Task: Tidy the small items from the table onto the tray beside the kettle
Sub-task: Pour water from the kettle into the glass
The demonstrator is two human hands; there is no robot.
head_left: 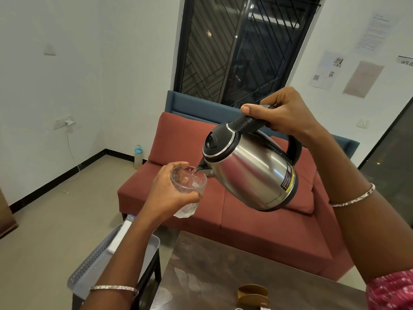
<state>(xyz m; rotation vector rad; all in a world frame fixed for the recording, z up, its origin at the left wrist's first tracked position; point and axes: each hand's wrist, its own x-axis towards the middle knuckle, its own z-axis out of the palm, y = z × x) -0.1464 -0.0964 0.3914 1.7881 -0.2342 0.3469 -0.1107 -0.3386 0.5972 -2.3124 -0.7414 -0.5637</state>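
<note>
surface near you holds a gold item, tray at its left. left hand grip wraps the glass, right hand grip clamps the kettle handle; pour slowly, spout over rim.

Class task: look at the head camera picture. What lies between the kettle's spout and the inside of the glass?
In the head view, a thin stream of water runs from the kettle spout into the glass.
</note>
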